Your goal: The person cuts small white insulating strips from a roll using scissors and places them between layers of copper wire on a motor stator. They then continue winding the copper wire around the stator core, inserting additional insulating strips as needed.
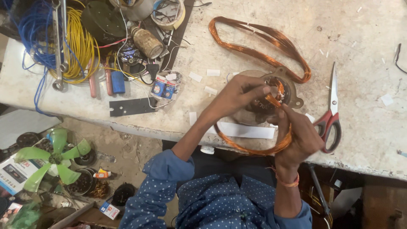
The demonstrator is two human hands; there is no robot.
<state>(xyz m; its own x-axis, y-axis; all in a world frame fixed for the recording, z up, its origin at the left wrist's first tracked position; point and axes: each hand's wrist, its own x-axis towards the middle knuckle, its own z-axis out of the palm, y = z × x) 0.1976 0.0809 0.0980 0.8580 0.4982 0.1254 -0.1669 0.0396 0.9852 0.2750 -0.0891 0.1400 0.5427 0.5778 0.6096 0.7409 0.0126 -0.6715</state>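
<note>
The round metal motor part (277,91) sits on the pale stone worktop (364,38), near its front edge. The left hand (237,95) rests on its left side. The right hand (299,135) is in front of it, holding a thin copper wire loop (254,149). Behind it lies a long copper wire coil (258,40). The red-handled scissors (330,112) lie to the right. Yellow wire (80,42) and blue wire (32,25) lie far left.

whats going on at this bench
A person in a blue dotted shirt works copper wire into a round motor stator on a stone bench. The left hand pinches the wire at the stator; the right hand grips a copper coil loop. Red-handled scissors lie beside it.
</note>
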